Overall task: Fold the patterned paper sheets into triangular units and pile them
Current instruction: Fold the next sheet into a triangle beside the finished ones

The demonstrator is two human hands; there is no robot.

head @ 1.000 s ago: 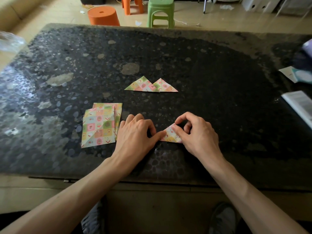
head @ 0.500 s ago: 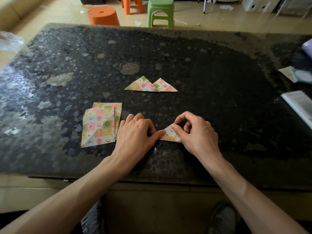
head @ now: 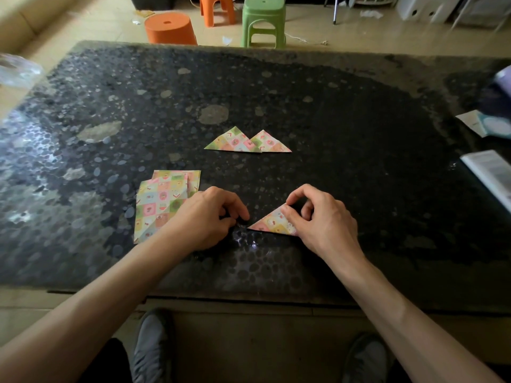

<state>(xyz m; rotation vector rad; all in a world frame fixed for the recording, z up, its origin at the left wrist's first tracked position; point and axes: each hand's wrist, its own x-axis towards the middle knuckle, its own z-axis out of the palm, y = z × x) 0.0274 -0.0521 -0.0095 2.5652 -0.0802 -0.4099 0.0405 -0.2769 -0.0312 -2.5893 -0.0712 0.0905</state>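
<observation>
A folded patterned triangle (head: pixel 269 222) lies on the dark table near its front edge. My right hand (head: pixel 318 217) pinches the triangle's right part between thumb and curled fingers. My left hand (head: pixel 206 217) sits just left of the triangle's tip, fingers curled, holding nothing, apart from the paper. A stack of flat patterned sheets (head: pixel 161 203) lies at the left, partly under my left hand. Two finished triangles (head: pixel 246 142) lie overlapping side by side farther back, at the table's middle.
The dark pebble-patterned table (head: pixel 359 161) carries papers and a booklet (head: pixel 489 172) at its right edge. Beyond the far edge stand an orange tub (head: pixel 170 29), an orange stool and a green stool (head: pixel 262 20). My shoes show below the front edge.
My left hand has drawn back from the triangle and let go of its left tip, uncovering more of the paper. My right hand keeps its pinch.
</observation>
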